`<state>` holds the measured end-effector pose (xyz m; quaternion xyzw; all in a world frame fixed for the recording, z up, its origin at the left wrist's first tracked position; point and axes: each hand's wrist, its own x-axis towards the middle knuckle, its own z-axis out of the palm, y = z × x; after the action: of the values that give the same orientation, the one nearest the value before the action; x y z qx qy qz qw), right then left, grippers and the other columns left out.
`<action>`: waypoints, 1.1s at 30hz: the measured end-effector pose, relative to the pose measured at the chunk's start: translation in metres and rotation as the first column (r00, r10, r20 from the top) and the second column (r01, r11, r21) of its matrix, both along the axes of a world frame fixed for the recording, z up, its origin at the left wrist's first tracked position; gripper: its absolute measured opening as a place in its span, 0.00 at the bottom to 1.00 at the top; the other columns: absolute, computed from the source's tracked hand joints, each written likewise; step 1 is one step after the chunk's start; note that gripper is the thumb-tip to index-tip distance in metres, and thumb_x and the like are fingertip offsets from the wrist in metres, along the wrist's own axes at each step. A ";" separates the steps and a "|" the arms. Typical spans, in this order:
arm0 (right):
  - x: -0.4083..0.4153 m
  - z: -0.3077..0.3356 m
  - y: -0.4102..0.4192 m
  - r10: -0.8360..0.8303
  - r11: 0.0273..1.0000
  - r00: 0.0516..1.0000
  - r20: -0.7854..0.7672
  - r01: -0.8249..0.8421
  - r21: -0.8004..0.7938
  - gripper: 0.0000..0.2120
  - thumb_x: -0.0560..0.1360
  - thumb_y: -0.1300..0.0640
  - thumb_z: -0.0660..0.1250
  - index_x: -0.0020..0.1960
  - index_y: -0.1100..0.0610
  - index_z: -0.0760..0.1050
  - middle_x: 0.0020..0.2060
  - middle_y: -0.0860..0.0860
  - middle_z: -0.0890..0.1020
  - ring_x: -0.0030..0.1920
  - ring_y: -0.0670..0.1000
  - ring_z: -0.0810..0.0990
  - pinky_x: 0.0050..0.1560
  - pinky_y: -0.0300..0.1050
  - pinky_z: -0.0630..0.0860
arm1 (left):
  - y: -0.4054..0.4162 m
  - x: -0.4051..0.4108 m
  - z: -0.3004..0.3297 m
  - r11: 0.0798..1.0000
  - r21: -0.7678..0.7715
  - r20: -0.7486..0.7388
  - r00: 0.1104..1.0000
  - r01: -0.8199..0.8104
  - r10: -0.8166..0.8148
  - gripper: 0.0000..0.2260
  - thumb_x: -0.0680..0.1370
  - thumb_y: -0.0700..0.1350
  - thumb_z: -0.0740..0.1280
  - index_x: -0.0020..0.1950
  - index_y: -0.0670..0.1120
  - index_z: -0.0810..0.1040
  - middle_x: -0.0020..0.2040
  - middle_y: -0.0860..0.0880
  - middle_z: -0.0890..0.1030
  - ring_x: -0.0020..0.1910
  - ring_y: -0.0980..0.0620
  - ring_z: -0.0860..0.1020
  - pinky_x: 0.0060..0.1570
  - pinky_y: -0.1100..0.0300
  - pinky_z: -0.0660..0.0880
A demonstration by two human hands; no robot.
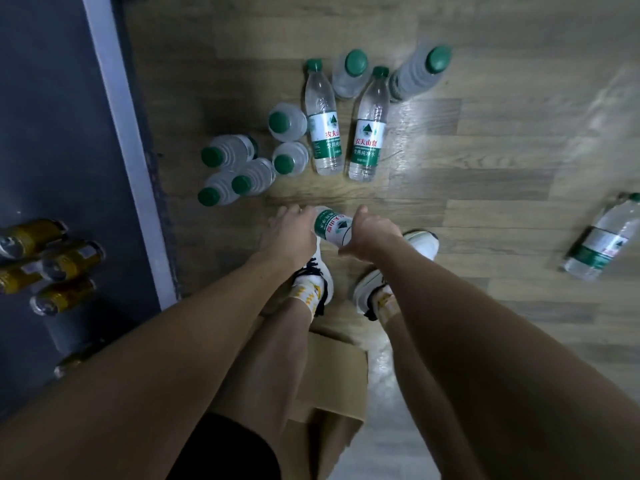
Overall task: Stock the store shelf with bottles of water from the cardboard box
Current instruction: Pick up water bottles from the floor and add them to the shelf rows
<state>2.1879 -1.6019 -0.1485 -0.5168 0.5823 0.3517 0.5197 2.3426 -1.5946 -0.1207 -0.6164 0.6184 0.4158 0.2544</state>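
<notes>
On the wooden floor (485, 168) in front of the person's white shoes (320, 271), both arms reach straight down to one bottle of water (333, 227) with a green and white label. The left hand (290, 233) is on the bottle's left side and the right hand (372, 237) on its right side; the bottle sits between them, just above the toe of the left shoe. The fingers of both hands are curled under and hidden behind the backs of the hands, so how tightly they hold cannot be told, but each hand looks wrapped against the bottle. Beyond the hands, a loose group of the same green-capped bottles is on the floor: two lying bottles (367, 133) side by side with labels up, and several standing bottles (287, 123) seen from above, clustered to the left and behind them. One more stray bottle (602, 237) lies well apart at the right. The cardboard box (332, 382) stands between and behind the person's legs, near the bottom of the view, with crinkled clear plastic wrap (381, 368) just beside it. At the left is the dark store shelf (52, 133) with a pale front edge, and on it lie yellow-labelled bottles (65, 261) close together.
</notes>
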 end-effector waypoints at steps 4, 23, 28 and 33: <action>-0.010 0.082 -0.035 0.098 0.994 0.995 0.029 -0.099 0.042 0.33 0.68 0.48 0.78 0.66 0.58 0.69 0.59 0.56 0.79 0.58 0.58 0.78 0.54 0.49 0.76 | -0.014 -0.002 0.059 0.997 0.024 -0.014 0.997 -0.072 0.072 0.15 0.76 0.39 0.63 0.62 0.47 0.71 0.60 0.45 0.74 0.60 0.42 0.72 0.56 0.47 0.73; 0.062 0.586 -0.192 0.452 0.872 0.891 0.024 -0.437 -0.220 0.26 0.56 0.46 0.81 0.48 0.58 0.82 0.37 0.50 0.84 0.36 0.51 0.81 0.40 0.41 0.76 | -0.107 0.044 0.460 0.853 -0.243 -0.393 0.851 -0.462 0.349 0.14 0.67 0.43 0.70 0.48 0.57 0.72 0.47 0.50 0.81 0.47 0.46 0.81 0.47 0.51 0.79; 0.070 0.653 -0.205 0.419 0.863 0.907 0.040 -0.384 -0.329 0.23 0.65 0.58 0.80 0.57 0.62 0.79 0.37 0.55 0.82 0.37 0.52 0.82 0.42 0.44 0.81 | -0.109 0.082 0.532 0.746 -0.349 -0.430 0.804 -0.567 0.411 0.14 0.66 0.40 0.72 0.47 0.51 0.72 0.45 0.48 0.79 0.47 0.43 0.80 0.44 0.51 0.79; 0.088 0.683 -0.212 0.527 0.752 0.850 0.019 -0.456 -0.476 0.24 0.62 0.52 0.79 0.56 0.51 0.78 0.35 0.51 0.83 0.34 0.51 0.81 0.44 0.48 0.82 | -0.119 0.110 0.618 0.603 -0.420 -0.450 0.732 -0.679 0.511 0.26 0.60 0.48 0.79 0.56 0.54 0.74 0.51 0.52 0.81 0.51 0.46 0.79 0.51 0.50 0.79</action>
<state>2.2760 -1.8139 0.5344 -0.7837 0.4497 0.2897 0.3156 2.4527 -1.7134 0.4977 -0.7675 0.4969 0.3607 -0.1839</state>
